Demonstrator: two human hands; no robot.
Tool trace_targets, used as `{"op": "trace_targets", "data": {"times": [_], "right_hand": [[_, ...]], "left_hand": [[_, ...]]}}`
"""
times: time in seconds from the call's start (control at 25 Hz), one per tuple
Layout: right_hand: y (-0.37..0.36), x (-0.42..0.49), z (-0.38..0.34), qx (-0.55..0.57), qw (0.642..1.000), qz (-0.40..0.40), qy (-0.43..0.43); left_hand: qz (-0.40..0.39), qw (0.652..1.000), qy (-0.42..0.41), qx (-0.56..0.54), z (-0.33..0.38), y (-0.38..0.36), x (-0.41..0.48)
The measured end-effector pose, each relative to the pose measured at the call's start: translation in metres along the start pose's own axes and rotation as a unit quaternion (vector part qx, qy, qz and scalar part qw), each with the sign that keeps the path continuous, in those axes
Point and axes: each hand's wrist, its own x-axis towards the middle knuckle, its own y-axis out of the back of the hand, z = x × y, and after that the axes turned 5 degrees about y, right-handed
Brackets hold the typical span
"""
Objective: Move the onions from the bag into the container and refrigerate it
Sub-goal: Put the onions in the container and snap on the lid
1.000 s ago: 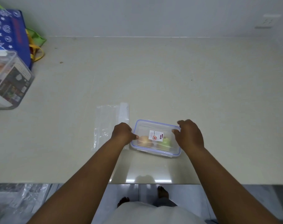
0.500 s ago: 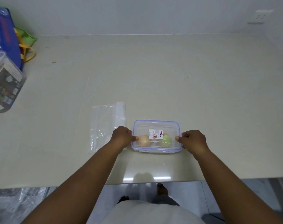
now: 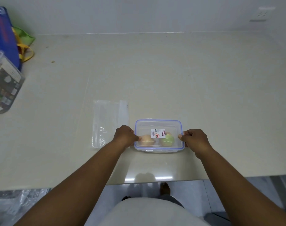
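Observation:
A clear container (image 3: 158, 126) with a blue-rimmed lid and a white sticker sits on the beige counter near its front edge. Inside lie a pale orange onion (image 3: 147, 140) and a green one (image 3: 168, 139). My left hand (image 3: 124, 135) grips the container's left side, thumb on the lid edge. My right hand (image 3: 193, 139) grips its right side the same way. An empty clear plastic bag (image 3: 107, 122) lies flat just left of the container, behind my left hand.
A clear box with printed packaging (image 3: 3, 85) and a blue bag with yellow handles (image 3: 3, 35) stand at the far left. The counter's front edge (image 3: 155, 181) is close below the container. A wall socket (image 3: 259, 14) is at the upper right.
My right hand slid from the lid's top to the container's right side. The container now sits square to me, with both hands clamped on its ends.

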Motion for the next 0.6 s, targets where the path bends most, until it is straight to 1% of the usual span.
{"op": "trace_targets", "data": {"times": [0.24,0.36,0.52,0.6], "right_hand": [[-0.0068,-0.0038,0.0010,-0.042,0.999,0.022,0.024],[-0.0067,-0.0034,-0.0018,-0.080,0.996,0.011,0.029],[-0.0028,0.0012,-0.0009,-0.065,0.998,0.007,0.019],[-0.0063,-0.0015,0.0016,-0.076,0.997,0.013,0.026]], "left_hand": [[-0.007,1.000,-0.009,-0.002,-0.0024,-0.0003,-0.0043],[-0.008,1.000,-0.005,0.006,-0.0004,0.0010,-0.0042],[-0.013,1.000,-0.008,-0.020,-0.0045,0.0004,-0.0041],[-0.011,0.999,-0.010,-0.030,-0.0091,-0.0019,-0.0034]]}}
